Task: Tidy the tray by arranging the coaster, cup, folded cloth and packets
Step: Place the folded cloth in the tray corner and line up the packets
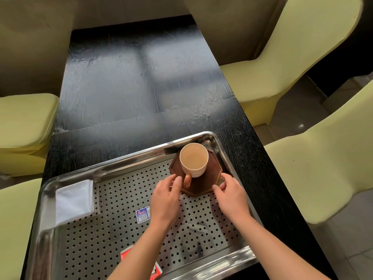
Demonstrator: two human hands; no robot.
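Note:
A steel perforated tray (113, 168) lies on the near end of a black table. In its far right corner a dark brown octagonal coaster (203, 182) carries a cream cup (194, 160) with a brown handle turned toward me. My left hand (165, 199) touches the coaster's left edge beside the handle. My right hand (232, 196) pinches the coaster's right edge. A folded white cloth (75, 201) lies at the tray's left side. A red packet (126, 256) shows near the front, mostly hidden by my left forearm.
A blue and white sticker (143, 214) is stuck on the tray floor near the middle. The black table (141, 81) stretches away from me. Yellow-green chairs (302, 63) stand along both sides, close to the table edges.

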